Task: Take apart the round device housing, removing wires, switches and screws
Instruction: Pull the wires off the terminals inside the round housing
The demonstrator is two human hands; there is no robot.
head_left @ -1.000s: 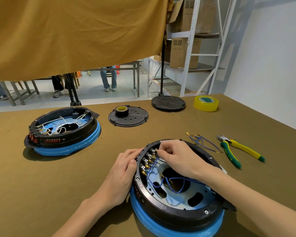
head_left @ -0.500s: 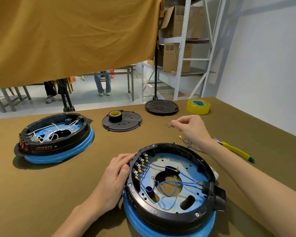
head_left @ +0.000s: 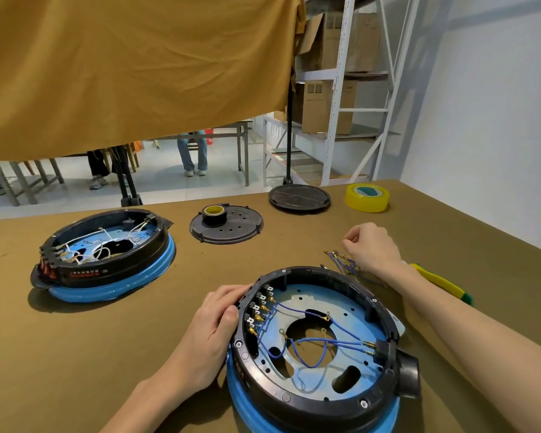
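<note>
Blue wires are being stripped from the round housing, steadied on the counter by the left hand; the right hand, loosely curled and seemingly empty, hovers by the removed wires. Another terminal lead should be pulled next.

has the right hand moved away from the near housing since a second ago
Yes. The right hand has left the near housing and gone toward the loose blue wires beside the yellow tape roll side.
</note>
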